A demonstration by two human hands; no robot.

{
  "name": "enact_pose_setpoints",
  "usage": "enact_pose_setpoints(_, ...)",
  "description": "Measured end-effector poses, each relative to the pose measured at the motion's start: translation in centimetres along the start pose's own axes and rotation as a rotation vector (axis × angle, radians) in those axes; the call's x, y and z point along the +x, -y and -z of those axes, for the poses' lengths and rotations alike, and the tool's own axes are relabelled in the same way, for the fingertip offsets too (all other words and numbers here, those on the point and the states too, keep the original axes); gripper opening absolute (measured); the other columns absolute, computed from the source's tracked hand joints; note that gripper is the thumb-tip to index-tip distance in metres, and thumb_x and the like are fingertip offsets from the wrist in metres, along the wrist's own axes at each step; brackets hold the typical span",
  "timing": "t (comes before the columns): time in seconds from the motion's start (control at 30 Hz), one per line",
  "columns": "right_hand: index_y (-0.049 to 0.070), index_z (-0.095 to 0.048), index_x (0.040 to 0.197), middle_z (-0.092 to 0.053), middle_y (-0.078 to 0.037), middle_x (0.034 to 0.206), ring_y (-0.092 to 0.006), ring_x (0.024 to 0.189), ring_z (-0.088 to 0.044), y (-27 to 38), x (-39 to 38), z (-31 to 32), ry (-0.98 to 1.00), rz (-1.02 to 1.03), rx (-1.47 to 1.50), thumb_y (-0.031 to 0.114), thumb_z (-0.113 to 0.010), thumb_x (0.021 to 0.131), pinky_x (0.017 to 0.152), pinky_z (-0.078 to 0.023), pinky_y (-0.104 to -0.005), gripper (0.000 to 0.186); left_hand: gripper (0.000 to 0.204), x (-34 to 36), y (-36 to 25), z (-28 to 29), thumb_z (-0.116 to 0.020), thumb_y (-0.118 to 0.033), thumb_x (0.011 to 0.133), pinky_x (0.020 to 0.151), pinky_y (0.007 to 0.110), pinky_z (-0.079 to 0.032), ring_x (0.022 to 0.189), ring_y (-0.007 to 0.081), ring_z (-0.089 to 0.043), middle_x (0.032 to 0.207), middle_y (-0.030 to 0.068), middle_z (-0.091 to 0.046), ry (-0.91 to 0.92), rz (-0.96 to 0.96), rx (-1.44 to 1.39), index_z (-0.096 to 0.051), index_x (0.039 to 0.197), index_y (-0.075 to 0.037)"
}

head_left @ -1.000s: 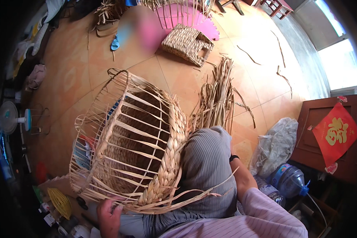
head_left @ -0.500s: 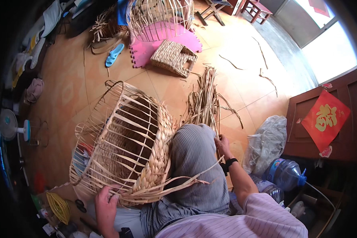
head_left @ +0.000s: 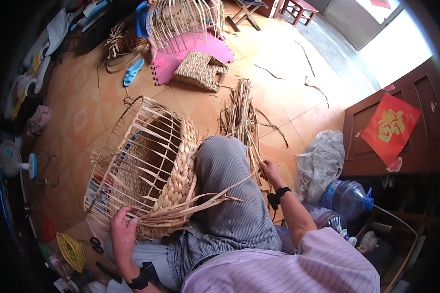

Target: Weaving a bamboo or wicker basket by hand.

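Observation:
A half-woven basket (head_left: 177, 183) lies tilted on its side against my bent knee, its bare frame wires showing to the left and a thick braided band on the right. My left hand (head_left: 124, 231) is closed on its lower edge, where loose strands trail off to the right over the grey cloth on my lap. Beyond my knee lies a bundle of dried plant strands (head_left: 241, 110). My right hand (head_left: 270, 173) is beside the knee with its fingers closed on the near ends of these strands; the fingertips are partly hidden.
On the pink mat (head_left: 195, 45) at the back stands another open-framed basket (head_left: 183, 22), with a woven box (head_left: 198, 73) in front. A blue slipper (head_left: 133, 73) lies nearby. Right are a plastic bag (head_left: 322, 158), large bottles (head_left: 344, 199) and a wooden door (head_left: 364, 141). A yellow basket (head_left: 69, 251) sits lower left.
My right hand has come up a little and shows more fully beside the knee, at the strands. My left hand stays on the basket's edge. The whole view has shifted slightly.

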State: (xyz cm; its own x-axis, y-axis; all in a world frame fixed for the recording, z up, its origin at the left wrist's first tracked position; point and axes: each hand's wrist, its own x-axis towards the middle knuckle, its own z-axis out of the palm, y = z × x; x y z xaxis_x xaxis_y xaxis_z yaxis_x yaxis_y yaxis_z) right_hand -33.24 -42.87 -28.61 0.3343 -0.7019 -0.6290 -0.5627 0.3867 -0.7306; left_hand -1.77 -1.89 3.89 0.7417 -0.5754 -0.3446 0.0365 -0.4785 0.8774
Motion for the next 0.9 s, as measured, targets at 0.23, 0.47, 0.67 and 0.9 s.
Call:
enact_pose_setpoints(0.23, 0.000, -0.067, 0.110, -0.070, -0.013, 0.081, -0.0195, 0.066, -0.066, -6.0, 1.0, -1.1, 0.131, 0.290, -0.450, 0.024, -0.059, 0.105, 0.059, -0.052, -0.0345, 0.026, 0.031, 0.1, -0.1, 0.1, -0.060, 0.011, 0.090, 0.089, 0.025, -0.051, 0.101, 0.0102, -0.063, 0.110, 0.0047, -0.067, -0.010, 0.017, 0.034, -0.061, 0.120, 0.003)
enact_pose_setpoints(0.47, -0.004, -0.064, 0.119, -0.072, -0.016, 0.091, -0.0216, 0.073, -0.070, -7.0, 8.1, 1.3, -0.047, 0.153, -0.383, 0.026, -0.065, 0.101, 0.065, -0.057, -0.0367, 0.034, 0.030, 0.3, -0.4, 0.4, -0.058, 0.013, 0.088, 0.083, 0.026, -0.053, 0.094, 0.0117, -0.067, 0.103, 0.0062, -0.070, -0.066, 0.149, 0.214, -0.062, 0.117, 0.004)
enact_pose_setpoints(0.67, -0.003, -0.046, 0.144, -0.062, -0.022, 0.132, -0.0261, 0.089, -0.072, -2.9, 14.8, 0.7, -0.096, 0.002, -0.154, 0.018, -0.068, 0.097, 0.066, -0.060, -0.0377, 0.057, 0.034, 0.2, 0.0, 0.3, -0.060, 0.014, 0.085, 0.086, 0.027, -0.054, 0.095, 0.0151, -0.070, 0.104, 0.0081, -0.071, -0.097, 0.149, 0.120, -0.065, 0.117, 0.003)
enact_pose_setpoints(0.9, 0.002, -0.027, 0.158, -0.047, -0.024, 0.151, -0.0277, 0.103, -0.069, -3.7, 18.0, -1.8, -0.041, -0.087, 0.113, 0.008, -0.070, 0.093, 0.070, -0.061, -0.0376, 0.077, 0.034, -0.4, -0.2, 0.3, -0.059, 0.016, 0.086, 0.089, 0.028, -0.054, 0.100, 0.0158, -0.069, 0.108, 0.0090, -0.070, -0.131, 0.224, 0.101, -0.065, 0.117, 0.003)
